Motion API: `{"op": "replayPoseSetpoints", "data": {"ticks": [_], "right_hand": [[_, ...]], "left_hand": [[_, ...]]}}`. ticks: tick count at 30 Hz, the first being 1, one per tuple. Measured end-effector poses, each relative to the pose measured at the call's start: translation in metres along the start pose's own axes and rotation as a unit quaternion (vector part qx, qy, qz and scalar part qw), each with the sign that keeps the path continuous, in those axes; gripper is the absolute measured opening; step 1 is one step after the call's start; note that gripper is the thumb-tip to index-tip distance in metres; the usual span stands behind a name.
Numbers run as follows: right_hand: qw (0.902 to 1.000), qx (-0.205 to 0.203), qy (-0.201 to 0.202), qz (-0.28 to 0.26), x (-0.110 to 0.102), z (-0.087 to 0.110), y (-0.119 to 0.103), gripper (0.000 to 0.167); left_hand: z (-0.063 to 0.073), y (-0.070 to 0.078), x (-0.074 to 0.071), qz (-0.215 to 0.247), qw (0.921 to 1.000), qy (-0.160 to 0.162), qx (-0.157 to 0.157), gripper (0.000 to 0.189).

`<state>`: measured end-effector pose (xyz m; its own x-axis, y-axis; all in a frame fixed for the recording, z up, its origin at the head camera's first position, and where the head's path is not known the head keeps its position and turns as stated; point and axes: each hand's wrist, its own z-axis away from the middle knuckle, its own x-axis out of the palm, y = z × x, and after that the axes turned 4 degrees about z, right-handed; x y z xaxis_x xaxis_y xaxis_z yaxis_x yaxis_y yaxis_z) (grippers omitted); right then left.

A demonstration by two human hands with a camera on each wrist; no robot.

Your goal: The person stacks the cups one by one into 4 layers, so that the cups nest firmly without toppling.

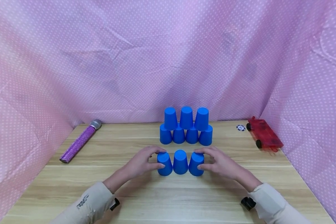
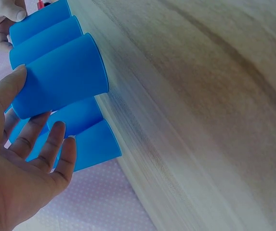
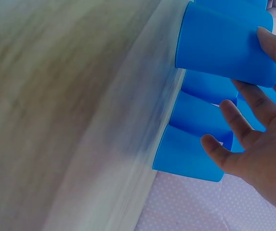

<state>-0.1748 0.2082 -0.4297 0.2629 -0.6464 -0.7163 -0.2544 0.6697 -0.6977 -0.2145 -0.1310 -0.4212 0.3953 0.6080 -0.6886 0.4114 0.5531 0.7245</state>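
Three upside-down blue cups stand in a row at the front. My left hand [image 1: 141,163] grips the left cup [image 1: 163,162], thumb on the near side and fingers behind. The middle cup [image 1: 180,162] is untouched between the other two. With thumb and fingers my right hand [image 1: 219,162] grips the right cup [image 1: 195,163]. Behind the row rises a two-level stack: several upside-down cups [image 1: 179,135] form the bottom, and three more cups [image 1: 186,118] sit on top of them. Both wrist views show the outer fingers spread off the gripped cups.
A glittery purple microphone [image 1: 79,141] lies at the left of the wooden table [image 1: 168,199]. At the far right are a red toy car [image 1: 264,133] and a poker chip [image 1: 240,128]. Pink dotted cloth [image 1: 145,62] hangs around the back and sides.
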Motion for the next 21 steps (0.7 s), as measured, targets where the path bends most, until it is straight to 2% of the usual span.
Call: {"op": "replayPoseSetpoints", "data": {"ticks": [12, 21], "right_hand": [[1.0000, -0.003, 0.003, 0.008, -0.001, 0.002, -0.001, 0.058], [0.9979, -0.036, 0.039, 0.036, -0.026, 0.005, -0.008, 0.057]], "left_hand": [[0.000, -0.001, 0.000, -0.004, 1.0000, -0.003, -0.001, 0.053], [-0.001, -0.001, 0.000, -0.008, 1.0000, -0.003, -0.002, 0.052]]}}
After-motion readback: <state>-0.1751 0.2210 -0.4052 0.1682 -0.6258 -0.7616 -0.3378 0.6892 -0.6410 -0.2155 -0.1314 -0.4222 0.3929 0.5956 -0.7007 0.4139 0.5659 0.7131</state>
